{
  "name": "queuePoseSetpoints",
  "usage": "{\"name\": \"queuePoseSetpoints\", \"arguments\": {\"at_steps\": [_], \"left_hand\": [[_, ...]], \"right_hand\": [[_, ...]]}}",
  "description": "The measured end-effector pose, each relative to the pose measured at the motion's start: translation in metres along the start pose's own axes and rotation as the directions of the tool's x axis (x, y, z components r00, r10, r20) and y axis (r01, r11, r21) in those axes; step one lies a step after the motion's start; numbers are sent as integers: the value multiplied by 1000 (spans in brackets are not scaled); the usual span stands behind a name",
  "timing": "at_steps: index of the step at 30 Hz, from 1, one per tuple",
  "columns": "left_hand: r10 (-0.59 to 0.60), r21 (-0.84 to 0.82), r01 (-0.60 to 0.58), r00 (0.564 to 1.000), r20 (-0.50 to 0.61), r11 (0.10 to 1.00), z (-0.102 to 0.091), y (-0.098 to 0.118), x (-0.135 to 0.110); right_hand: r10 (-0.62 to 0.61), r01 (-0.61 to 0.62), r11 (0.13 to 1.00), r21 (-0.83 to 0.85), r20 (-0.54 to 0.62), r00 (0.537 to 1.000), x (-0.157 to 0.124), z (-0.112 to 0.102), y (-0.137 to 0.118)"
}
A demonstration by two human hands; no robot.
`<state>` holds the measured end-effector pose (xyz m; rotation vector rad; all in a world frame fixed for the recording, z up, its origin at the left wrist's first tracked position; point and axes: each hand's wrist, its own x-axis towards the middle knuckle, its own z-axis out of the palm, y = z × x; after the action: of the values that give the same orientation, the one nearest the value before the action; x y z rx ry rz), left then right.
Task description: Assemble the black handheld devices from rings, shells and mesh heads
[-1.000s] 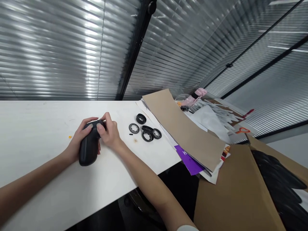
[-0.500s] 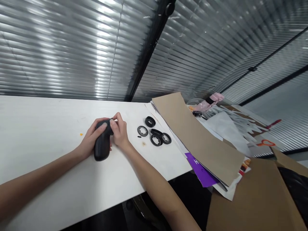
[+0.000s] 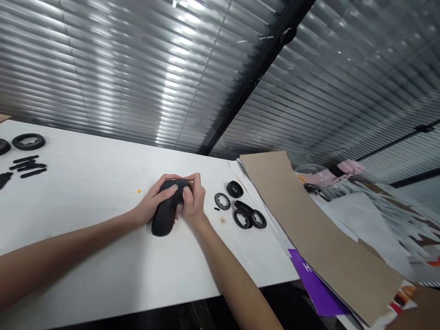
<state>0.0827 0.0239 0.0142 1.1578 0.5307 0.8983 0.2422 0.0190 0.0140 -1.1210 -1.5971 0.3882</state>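
A black device with a thick rounded handle is held between my two hands above the white table; its exact kind does not show. My left hand wraps round its left side, thumb lying across the top. At the narrower upper right end, my right hand pinches with thumb and fingers; part of that end is hidden by them. To the right of my hands lie several black rings: a flat notched ring, a thicker ring and an overlapping group. A tiny black strip lies beside them.
On the table's left are a black ring and several black strips. A small yellow bit lies left of my hands. Brown cardboard and a purple sheet overhang the right edge. Metal blinds stand behind.
The view has swung left, bringing the black ring and strips on the left into sight. Both hands keep their hold on the black device, with the right fingers slightly shifted at its end.
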Motion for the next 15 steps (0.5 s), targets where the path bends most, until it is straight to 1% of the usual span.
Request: {"name": "queuePoseSetpoints", "arguments": {"at_steps": [2, 3, 5, 7, 9, 12, 13, 15], "left_hand": [[-31, -62, 33, 998, 46, 997, 1, 2, -1], [-40, -72, 44, 998, 48, 996, 2, 3, -2], [-47, -69, 48, 999, 21, 996, 4, 6, -2], [-33, -70, 33, 999, -5, 997, 4, 8, -1], [2, -74, -2, 1000, 0, 997, 4, 8, 1], [46, -92, -41, 998, 51, 995, 3, 6, 3], [57, -106, -49, 996, 74, 993, 3, 5, 3], [68, -158, -50, 992, 106, 986, 2, 3, 3]], "right_hand": [[-105, 105, 993, -59, 1, 994, -1, -3, 6], [-157, 156, 985, -77, -6, 988, -1, -5, 9], [-248, 244, 966, -81, -40, 968, -1, -6, 15], [-300, 296, 953, -68, -75, 951, -2, -4, 22], [-306, 302, 952, -55, -93, 947, -5, -2, 30], [-299, 300, 954, -7, -73, 951, -11, 2, 43], [-296, 297, 955, 5, -58, 953, -13, 3, 48], [-273, 273, 962, -16, 17, 962, -16, 4, 55]]}}
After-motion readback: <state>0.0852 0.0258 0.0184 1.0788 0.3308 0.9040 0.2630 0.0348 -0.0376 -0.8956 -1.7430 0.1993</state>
